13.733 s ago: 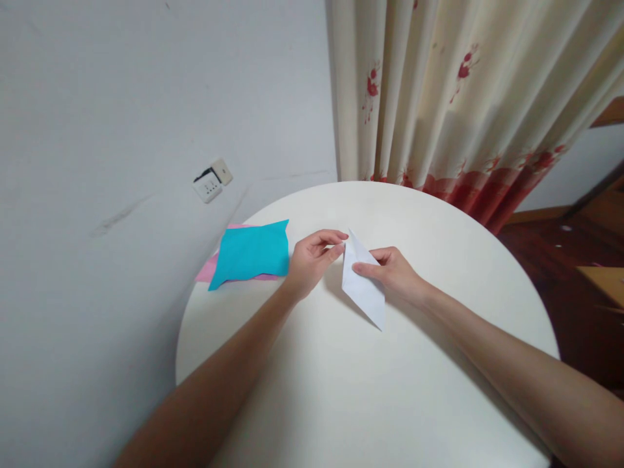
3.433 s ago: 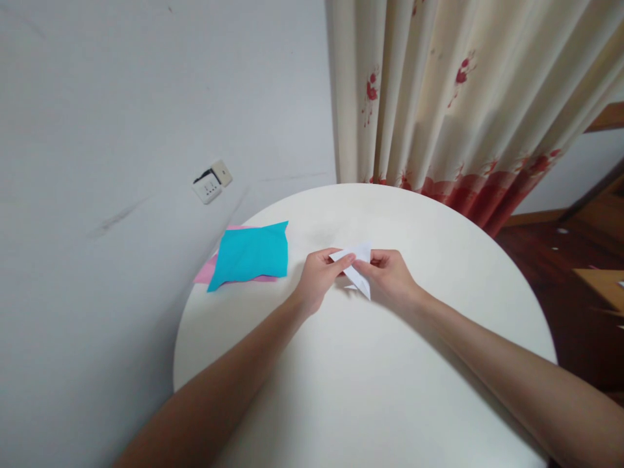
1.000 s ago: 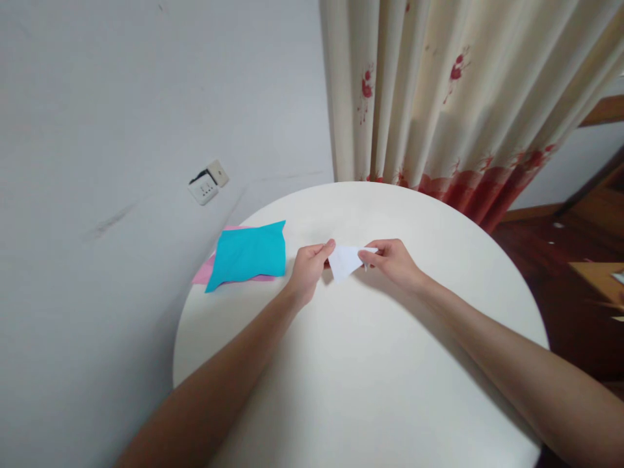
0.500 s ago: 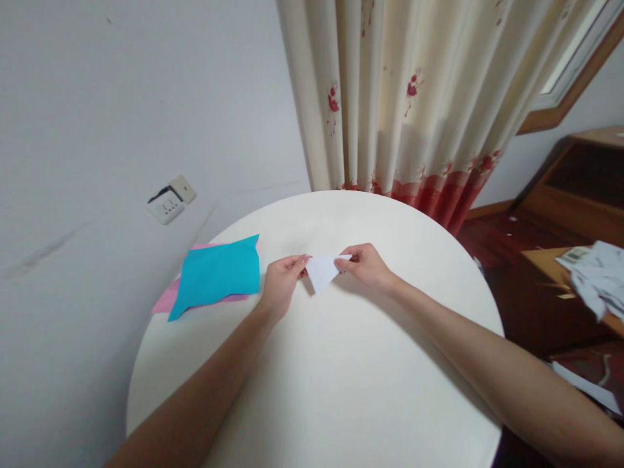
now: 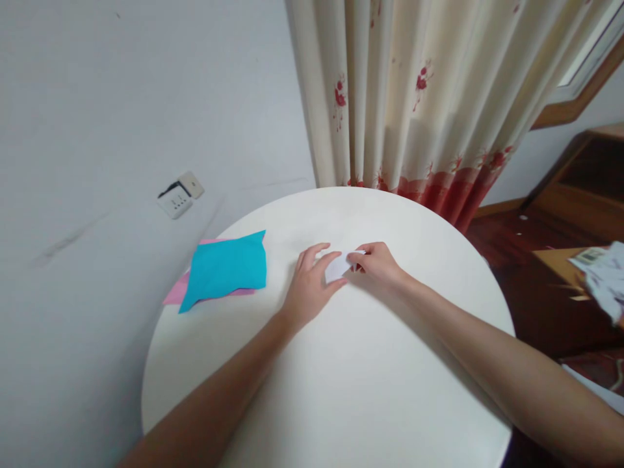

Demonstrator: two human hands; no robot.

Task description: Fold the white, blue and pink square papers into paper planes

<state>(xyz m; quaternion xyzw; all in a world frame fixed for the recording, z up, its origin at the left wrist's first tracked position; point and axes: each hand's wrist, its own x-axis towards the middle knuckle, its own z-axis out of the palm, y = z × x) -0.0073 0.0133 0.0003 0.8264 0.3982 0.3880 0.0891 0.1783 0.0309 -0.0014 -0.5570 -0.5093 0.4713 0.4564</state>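
A small piece of folded white paper (image 5: 338, 266) is between my hands above the middle of the round white table (image 5: 351, 377). My right hand (image 5: 376, 261) pinches its right end between thumb and fingers. From the left, my left hand (image 5: 309, 283) spans the paper, with the index finger at its upper edge and the thumb at its lower edge. The other left fingers are stretched out beyond the paper. Part of the paper's right end is hidden by my right fingers.
Left on the table lie a blue sheet (image 5: 227, 270) and a pink sheet (image 5: 176, 290) partly under it. A wall socket (image 5: 175, 201) is at the left. Behind the table hangs a patterned curtain (image 5: 380, 97). Papers (image 5: 604, 276) lie on a wooden surface at the right.
My left hand has shifted from pinching the paper's left corner to spanning its upper and lower edges. The paper's outline has gone from triangular to smaller and more compact. The view has shifted slightly.
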